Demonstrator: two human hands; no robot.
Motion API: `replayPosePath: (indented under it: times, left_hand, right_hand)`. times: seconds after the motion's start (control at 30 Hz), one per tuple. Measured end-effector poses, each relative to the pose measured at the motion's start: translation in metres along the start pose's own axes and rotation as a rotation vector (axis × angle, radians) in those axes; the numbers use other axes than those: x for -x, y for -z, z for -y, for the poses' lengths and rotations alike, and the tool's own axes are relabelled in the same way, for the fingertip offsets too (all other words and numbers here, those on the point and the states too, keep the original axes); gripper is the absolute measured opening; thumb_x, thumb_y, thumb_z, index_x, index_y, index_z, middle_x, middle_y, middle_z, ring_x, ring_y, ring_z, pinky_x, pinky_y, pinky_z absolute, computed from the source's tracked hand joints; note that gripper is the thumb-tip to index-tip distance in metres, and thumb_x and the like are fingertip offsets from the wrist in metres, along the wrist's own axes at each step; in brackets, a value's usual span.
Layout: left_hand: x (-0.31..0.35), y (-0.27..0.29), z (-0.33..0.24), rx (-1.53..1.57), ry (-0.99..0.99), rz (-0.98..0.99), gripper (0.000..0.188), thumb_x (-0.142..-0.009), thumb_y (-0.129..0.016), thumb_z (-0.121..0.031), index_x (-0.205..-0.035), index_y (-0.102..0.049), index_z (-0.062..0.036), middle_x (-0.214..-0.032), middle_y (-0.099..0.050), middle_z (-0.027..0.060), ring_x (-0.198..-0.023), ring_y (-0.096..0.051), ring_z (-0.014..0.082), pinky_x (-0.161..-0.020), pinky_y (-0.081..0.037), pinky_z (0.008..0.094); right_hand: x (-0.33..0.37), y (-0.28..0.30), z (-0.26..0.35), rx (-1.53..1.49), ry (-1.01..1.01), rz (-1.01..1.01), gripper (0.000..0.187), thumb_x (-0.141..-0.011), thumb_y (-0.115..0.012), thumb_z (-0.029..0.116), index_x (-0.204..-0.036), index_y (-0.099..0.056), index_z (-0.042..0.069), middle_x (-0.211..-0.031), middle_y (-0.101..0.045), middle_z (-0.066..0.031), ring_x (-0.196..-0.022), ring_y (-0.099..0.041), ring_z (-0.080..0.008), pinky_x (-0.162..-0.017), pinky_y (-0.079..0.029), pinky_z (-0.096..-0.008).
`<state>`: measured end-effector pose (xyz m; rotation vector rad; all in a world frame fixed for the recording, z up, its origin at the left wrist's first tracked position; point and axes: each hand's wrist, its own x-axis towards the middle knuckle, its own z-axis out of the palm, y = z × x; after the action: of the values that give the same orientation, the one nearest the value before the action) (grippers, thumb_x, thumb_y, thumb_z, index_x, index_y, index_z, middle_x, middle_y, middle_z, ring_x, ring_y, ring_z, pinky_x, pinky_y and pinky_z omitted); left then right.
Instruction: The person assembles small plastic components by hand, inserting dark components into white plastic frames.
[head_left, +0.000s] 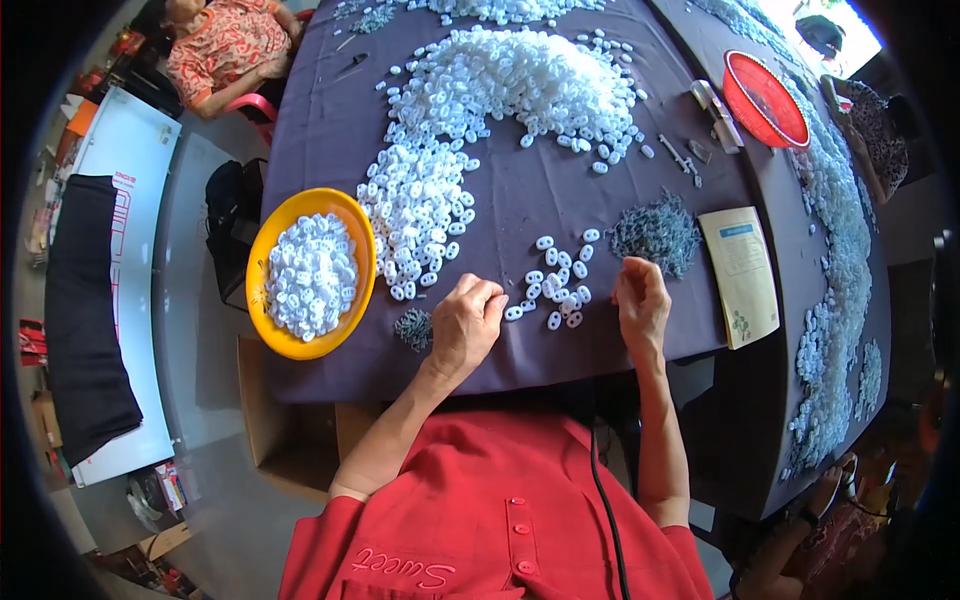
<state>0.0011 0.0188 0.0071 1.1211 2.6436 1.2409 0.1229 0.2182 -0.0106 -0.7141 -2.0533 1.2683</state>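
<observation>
My left hand [466, 322] is closed in a pinch at the table's near side, its fingertips just left of a loose white oval piece [514, 313]. Whatever lies between those fingers is too small to make out. Across from it my right hand [641, 302] is curled with thumb and fingers together, and its contents are hidden. Between the hands lies a loose group of white two-holed oval pieces [551, 286]. A pile of small grey-blue pieces [657, 234] sits just beyond my right hand. Beside my left wrist is a smaller grey-blue heap [413, 328].
A yellow bowl [262, 318] of white pieces stands at the left edge. Large white heaps [510, 85] spread beyond. At right lie a booklet [741, 278] and a red basket [765, 100]. Another table [760, 430] carries more pieces. People sit around; a cardboard box [268, 425] stands below.
</observation>
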Motion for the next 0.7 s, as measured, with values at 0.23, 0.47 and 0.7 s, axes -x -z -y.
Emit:
replayPosePath:
  times: [0.23, 0.47, 0.7]
  left_hand:
    - [-0.025, -0.009, 0.003, -0.013, 0.019, 0.027, 0.005, -0.076, -0.063, -0.008, -0.076, -0.061, -0.0037, -0.075, -0.058, 0.0099, -0.067, -0.059, 0.0273, -0.058, -0.047, 0.0347]
    - [-0.1, -0.052, 0.01, 0.037, -0.118, -0.008, 0.005, -0.075, -0.063, -0.007, -0.075, -0.061, -0.0021, -0.074, -0.059, 0.0118, -0.067, -0.06, 0.0286, -0.06, -0.047, 0.036]
    - [-0.186, -0.068, 0.041, 0.075, -0.225, -0.265, 0.004, -0.074, -0.062, -0.004, -0.077, -0.062, -0.0013, -0.079, -0.06, 0.01, -0.072, -0.06, 0.0235, -0.062, -0.048, 0.0324]
  right_hand:
    - [0.0, 0.0, -0.009, -0.144, -0.05, -0.011, 0.006, -0.083, -0.056, -0.003, -0.087, -0.058, 0.001, -0.073, -0.055, -0.0011, -0.06, -0.054, -0.0058, -0.053, -0.045, -0.0195]
    - [-0.002, 0.0, -0.01, -0.18, 0.004, 0.007, 0.007, -0.084, -0.054, -0.005, -0.088, -0.057, 0.001, -0.074, -0.053, -0.0007, -0.06, -0.053, -0.0056, -0.053, -0.043, -0.0185]
    - [-0.004, 0.0, -0.005, -0.143, 0.025, 0.014, 0.01, -0.081, -0.054, -0.008, -0.087, -0.056, -0.001, -0.076, -0.054, -0.0039, -0.058, -0.054, -0.0078, -0.051, -0.042, -0.0195]
